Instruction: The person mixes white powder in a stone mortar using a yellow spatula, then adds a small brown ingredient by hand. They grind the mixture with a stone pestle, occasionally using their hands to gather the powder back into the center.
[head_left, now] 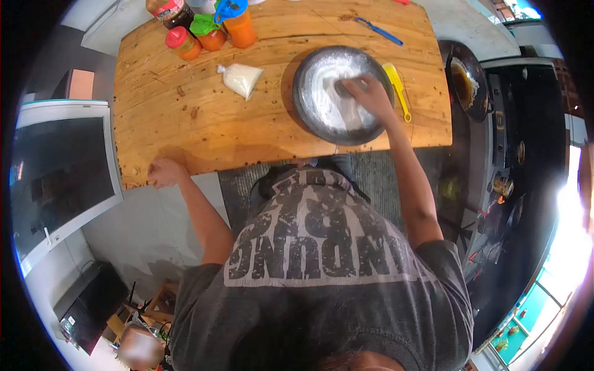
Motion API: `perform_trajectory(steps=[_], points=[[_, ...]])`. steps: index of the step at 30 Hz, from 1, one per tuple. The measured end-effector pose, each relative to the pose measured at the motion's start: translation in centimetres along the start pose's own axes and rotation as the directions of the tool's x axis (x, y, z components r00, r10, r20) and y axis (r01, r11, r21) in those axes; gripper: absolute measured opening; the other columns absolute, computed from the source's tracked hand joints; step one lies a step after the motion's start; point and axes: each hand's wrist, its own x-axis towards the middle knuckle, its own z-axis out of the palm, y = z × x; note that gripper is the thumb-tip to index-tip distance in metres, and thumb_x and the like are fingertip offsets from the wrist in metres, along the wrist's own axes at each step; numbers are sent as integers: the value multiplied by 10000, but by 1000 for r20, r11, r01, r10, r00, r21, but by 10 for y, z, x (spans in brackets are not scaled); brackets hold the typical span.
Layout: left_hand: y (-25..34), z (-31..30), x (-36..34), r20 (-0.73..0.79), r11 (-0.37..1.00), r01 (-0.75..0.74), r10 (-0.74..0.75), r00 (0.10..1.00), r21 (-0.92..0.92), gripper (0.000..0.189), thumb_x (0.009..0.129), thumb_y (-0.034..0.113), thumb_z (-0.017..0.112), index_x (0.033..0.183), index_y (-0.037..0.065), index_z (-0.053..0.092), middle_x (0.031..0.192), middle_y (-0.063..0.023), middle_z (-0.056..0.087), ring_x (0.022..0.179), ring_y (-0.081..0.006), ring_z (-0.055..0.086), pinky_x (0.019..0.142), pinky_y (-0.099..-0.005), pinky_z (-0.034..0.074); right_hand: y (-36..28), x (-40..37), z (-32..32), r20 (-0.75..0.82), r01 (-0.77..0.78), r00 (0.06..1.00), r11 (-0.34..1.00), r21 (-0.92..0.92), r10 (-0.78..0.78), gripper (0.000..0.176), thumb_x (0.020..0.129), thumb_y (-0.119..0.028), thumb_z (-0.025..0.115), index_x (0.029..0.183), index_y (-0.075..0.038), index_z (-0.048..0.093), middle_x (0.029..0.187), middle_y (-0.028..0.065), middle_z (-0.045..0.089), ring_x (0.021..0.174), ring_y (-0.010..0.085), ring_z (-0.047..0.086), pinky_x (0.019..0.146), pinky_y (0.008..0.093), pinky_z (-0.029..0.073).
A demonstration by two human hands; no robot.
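A round dark metal bowl (299, 93) stands near the front edge of the table, with white powder (326, 99) spread across its inside. Over the bowl, my right hand (369, 97) reaches in from the right, fingers drawn together and pointing down at the powder. What lies between those fingertips I cannot tell. My left hand (166, 172) rests at the table's front left corner, its fingers curled in with nothing showing in them. A small tied plastic bag (241, 80) of pale powder lies left of the bowl. Just right of the bowl is a yellow plastic tool (396, 91).
Jars with red (183, 43), green (208, 32) and blue (236, 23) lids stand at the back left beside a dark bottle (169, 12). A blue-handled tool (378, 31) lies at the back right of the wooden table (204, 133). A wok (468, 81) sits beyond the right edge.
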Motion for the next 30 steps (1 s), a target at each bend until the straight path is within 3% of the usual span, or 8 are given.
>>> perform_trajectory(steps=[7, 11, 15, 16, 20, 26, 29, 30], points=[[5, 1, -4, -9, 999, 30, -30, 1000, 20, 393, 841, 383, 526, 1130, 118, 499, 1157, -262, 379, 1018, -391, 501, 768, -528, 447, -32, -114, -33, 5, 9, 1000, 937, -350, -7, 425, 826, -409, 663, 1096, -98, 560, 745, 187, 663, 685, 347, 666, 590, 417, 506], [0, 4, 1, -20, 999, 27, -26, 999, 47, 404, 836, 395, 531, 1134, 123, 502, 1143, -266, 384, 1012, -400, 501, 772, -530, 446, -20, -101, 1, -73, 140, 981, 912, -385, -181, 368, 841, -374, 654, 1087, -123, 545, 695, 168, 655, 637, 350, 659, 540, 424, 508], [-3, 3, 0, -11, 1000, 7, -7, 1000, -8, 414, 829, 413, 521, 1130, 129, 514, 1145, -264, 383, 1013, -403, 500, 776, -523, 444, -26, -62, 18, -153, 85, 975, 908, -411, -160, 371, 841, -401, 646, 1067, -125, 546, 661, 159, 647, 621, 351, 653, 532, 435, 504], [-3, 3, 1, -8, 1000, 9, -9, 1000, -3, 414, 828, 417, 518, 1127, 131, 518, 1147, -259, 383, 1016, -402, 500, 775, -519, 444, -32, -50, 12, -107, 9, 993, 930, -368, -52, 413, 834, -422, 647, 1079, -103, 557, 697, 179, 657, 661, 361, 661, 570, 428, 512], [-5, 4, 2, -7, 999, 40, -40, 999, -1, 407, 833, 423, 513, 1125, 140, 528, 1155, -240, 385, 1027, -394, 502, 774, -509, 445, -22, -36, -11, -44, -40, 998, 998, 40, 42, 473, 819, -436, 658, 1092, -58, 583, 806, 234, 668, 762, 379, 669, 648, 417, 513], [4, 1, -4, -17, 998, 57, -56, 998, 40, 415, 851, 434, 530, 1143, 139, 519, 1150, -229, 387, 1003, -394, 521, 775, -519, 451, -47, -91, -21, 189, 13, 981, 944, -330, 53, 468, 815, -383, 689, 1168, -118, 534, 790, 183, 671, 725, 346, 668, 591, 427, 511], [8, -5, -8, -17, 998, 28, -27, 999, 57, 432, 851, 445, 532, 1145, 129, 513, 1144, -239, 385, 980, -394, 530, 767, -518, 457, -27, -92, 8, 68, 289, 956, 879, -378, -285, 468, 815, -388, 683, 1185, -156, 515, 764, 141, 672, 676, 328, 666, 552, 413, 514], [8, -6, -9, -14, 998, 16, -15, 1000, 64, 437, 850, 448, 532, 1143, 125, 512, 1142, -243, 384, 971, -392, 532, 763, -516, 459, -25, -84, 13, 63, 282, 957, 866, -412, -282, 466, 810, -392, 684, 1180, -162, 518, 773, 132, 677, 663, 321, 666, 546, 395, 522]])
